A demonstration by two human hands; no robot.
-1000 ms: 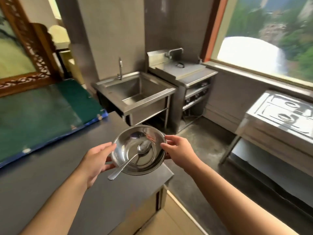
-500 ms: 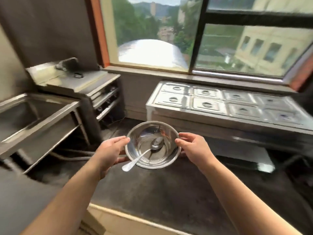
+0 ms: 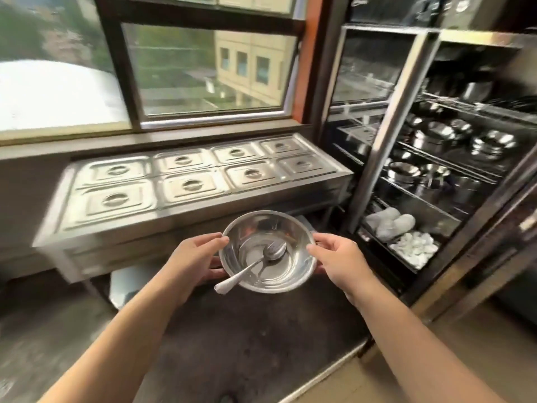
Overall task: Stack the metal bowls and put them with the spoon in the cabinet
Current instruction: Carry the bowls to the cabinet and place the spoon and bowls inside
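From the head view, the stacked metal bowls (image 3: 267, 251) are held in the air between both hands, in front of the steel food warmer (image 3: 186, 184) and to the left of the open cabinet (image 3: 436, 170). The left hand (image 3: 194, 257) has its grip pinching the near-left rim, thumb on top and fingers underneath; the right hand (image 3: 337, 260) pinches the opposite rim the same way. How many bowls are nested I cannot tell (only the top one shows its inside). The spoon (image 3: 255, 266) lies in the bowl, its handle jutting over the near rim. To do the carry well, keep the rim level so the spoon stays put, and aim for a bare stretch of cabinet shelf (image 3: 430, 205) among the steelware.
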